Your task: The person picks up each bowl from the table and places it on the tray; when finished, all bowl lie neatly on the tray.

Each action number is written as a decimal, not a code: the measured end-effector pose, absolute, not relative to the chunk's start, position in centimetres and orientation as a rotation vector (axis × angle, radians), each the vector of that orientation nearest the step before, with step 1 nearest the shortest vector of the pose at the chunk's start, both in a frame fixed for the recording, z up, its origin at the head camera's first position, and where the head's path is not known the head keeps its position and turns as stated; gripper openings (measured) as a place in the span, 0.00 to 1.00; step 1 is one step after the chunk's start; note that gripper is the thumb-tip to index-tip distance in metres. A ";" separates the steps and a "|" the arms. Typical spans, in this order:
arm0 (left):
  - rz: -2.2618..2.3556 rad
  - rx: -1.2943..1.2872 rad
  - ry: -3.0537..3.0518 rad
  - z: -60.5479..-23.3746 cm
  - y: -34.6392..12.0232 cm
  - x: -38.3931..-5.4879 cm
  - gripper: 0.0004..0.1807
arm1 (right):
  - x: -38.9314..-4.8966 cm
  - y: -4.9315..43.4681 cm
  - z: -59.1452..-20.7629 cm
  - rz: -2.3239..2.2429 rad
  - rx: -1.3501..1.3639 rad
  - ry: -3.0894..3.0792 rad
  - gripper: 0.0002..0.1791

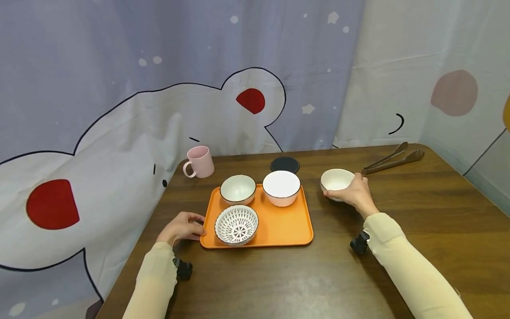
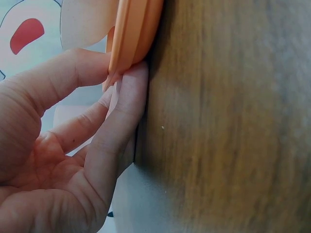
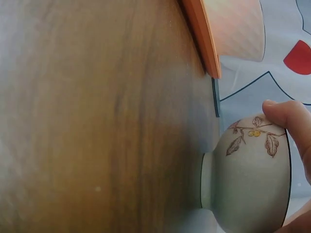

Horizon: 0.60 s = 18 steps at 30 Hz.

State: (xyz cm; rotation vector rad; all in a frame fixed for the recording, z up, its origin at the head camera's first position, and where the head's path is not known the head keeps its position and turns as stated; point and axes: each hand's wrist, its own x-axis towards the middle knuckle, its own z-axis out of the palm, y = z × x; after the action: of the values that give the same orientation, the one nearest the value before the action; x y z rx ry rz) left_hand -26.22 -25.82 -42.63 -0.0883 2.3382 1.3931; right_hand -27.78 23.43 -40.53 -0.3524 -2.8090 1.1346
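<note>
My left hand (image 1: 185,227) pinches the left rim of an orange tray (image 1: 279,230); in the left wrist view the thumb lies on the rim and a finger reaches to its underside. On the tray stand a pale green bowl (image 1: 238,188), a white bowl with a dark rim (image 1: 281,190) and a black-and-white patterned bowl (image 1: 237,225). To the right of the tray, my right hand (image 1: 354,195) grips the rim of a small white bowl (image 1: 336,179). Brown leaves and yellow berries decorate this bowl (image 3: 250,170) in the right wrist view. Whether its foot touches the table is unclear.
A pink mug (image 1: 201,162) stands at the back left of the wooden table (image 1: 255,283). Behind the tray lies a black round coaster (image 1: 284,164). Metal tongs (image 1: 392,160) lie at the back right, close to my right hand. A patterned curtain (image 1: 159,115) hangs behind.
</note>
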 end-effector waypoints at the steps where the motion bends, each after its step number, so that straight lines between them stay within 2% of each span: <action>1: 1.396 -0.085 2.340 -42.6 -25.8 -26.2 0.29 | -27.7 23.5 -40.5 1.141 -0.349 -2.799 0.67; 18: 1.390 -0.114 2.349 -42.8 -25.7 -26.2 0.29 | -26.6 24.0 -40.4 1.146 -0.268 -2.762 0.66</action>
State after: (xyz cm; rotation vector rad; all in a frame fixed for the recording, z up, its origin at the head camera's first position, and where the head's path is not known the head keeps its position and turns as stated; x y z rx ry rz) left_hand -26.16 -25.69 -42.76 -0.1144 2.3495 1.3904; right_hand -26.65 24.02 -40.38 -0.2675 -2.7617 1.1459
